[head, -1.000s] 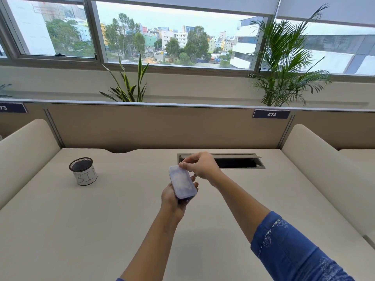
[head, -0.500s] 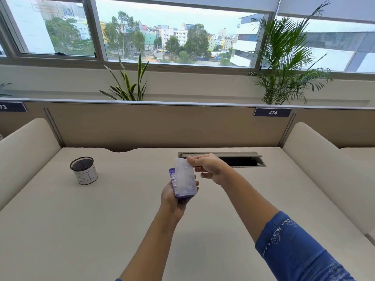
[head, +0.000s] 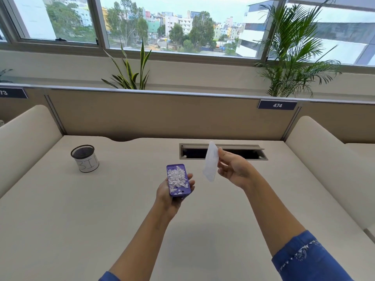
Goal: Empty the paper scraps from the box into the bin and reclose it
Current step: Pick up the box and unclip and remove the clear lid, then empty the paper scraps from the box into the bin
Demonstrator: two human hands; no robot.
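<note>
Purple box (head: 178,181), lid off: cradled level in the left hand (head: 172,194) above the worktop (head: 60,220), likely to keep the white paper scraps (head: 177,177) from spilling. Translucent lid (head: 211,161): pinched by the right hand (head: 233,169), held clear to the right for reclosing. Mesh bin (head: 84,158): upright, far left, well apart from the box; tipping not yet begun

Open purple box (head: 178,181) full of white paper scraps (head: 177,178), translucent lid (head: 211,161) off, mesh bin (head: 84,158) upright
</note>
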